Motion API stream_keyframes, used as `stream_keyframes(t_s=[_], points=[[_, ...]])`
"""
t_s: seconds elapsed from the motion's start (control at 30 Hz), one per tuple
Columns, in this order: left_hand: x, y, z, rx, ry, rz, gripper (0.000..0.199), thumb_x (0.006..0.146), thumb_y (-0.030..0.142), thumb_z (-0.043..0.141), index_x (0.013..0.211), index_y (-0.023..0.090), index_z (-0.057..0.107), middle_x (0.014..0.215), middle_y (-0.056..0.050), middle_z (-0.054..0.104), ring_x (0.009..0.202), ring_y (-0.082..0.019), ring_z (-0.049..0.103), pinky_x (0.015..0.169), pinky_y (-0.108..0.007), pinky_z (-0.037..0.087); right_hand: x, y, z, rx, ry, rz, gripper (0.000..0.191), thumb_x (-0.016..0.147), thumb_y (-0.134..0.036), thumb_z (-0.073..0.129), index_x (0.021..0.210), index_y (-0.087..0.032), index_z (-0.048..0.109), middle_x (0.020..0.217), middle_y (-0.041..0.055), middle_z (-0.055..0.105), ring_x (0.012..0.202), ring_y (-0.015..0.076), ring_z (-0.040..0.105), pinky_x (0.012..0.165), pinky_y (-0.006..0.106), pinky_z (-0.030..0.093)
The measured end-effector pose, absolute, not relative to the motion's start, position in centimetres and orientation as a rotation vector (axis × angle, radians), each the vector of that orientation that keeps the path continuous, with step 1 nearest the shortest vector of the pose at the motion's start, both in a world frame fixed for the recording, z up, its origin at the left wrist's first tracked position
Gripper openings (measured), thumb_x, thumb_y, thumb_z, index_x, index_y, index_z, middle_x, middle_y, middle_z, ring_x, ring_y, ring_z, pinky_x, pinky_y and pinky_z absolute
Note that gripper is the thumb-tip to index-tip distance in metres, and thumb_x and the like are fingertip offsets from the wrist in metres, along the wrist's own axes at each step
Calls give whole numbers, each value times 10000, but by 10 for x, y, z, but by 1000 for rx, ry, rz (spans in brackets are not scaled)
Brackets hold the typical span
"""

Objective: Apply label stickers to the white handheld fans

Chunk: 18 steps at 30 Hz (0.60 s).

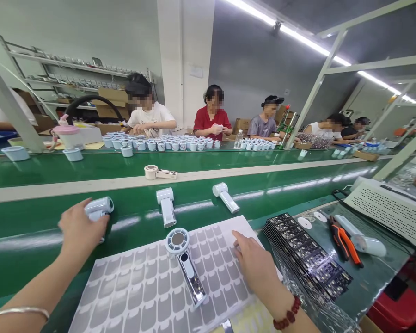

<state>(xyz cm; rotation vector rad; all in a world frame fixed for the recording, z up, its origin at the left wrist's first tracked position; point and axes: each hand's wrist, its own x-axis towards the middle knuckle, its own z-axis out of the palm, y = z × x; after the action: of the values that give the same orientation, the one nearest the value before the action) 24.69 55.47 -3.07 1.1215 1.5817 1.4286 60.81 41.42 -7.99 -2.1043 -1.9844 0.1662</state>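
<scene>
Green conveyor belt (pixel 38 240) — white fan (pixel 99 208), grey-patterned sticker sheet (pixel 142 286).

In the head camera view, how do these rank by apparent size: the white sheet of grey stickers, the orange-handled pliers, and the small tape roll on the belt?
Largest to smallest, as they look:
1. White sheet of grey stickers, by far the largest, though nearest the camera.
2. Orange-handled pliers.
3. Small tape roll, smallest, though it lies farther away, so its true size against the pliers is unsure.

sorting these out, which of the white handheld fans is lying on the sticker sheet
The fan between the two hands, round head up, silver handle toward the camera. The other three lie on the green belt beyond the sticker sheet.
</scene>
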Motion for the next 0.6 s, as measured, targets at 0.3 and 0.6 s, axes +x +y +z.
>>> stream_keyframes(t_s=[0.3, 0.6], points=[[328, 513, -36, 1651, 969, 549, 603, 591, 64, 827, 1160, 223, 703, 1022, -53, 747, 968, -303, 676, 790, -342, 565, 614, 423, -92, -1986, -1975, 104, 455, 969, -50, 517, 1417, -124, 551, 1164, 109, 693, 1072, 306, 632, 825, 420, 571], [307, 440, -35, 1098, 1044, 1201, 595, 769, 213, 803, 1294, 289, 532, 1094, -28, 715, 936, -197, 712, 785, -244, 582, 624, 416, -110, -1795, -1776, 112, 336, 963, -102, 562, 1287, -155, 633, 953, 46, 754, 935, 275, 695, 748, 398, 546]])
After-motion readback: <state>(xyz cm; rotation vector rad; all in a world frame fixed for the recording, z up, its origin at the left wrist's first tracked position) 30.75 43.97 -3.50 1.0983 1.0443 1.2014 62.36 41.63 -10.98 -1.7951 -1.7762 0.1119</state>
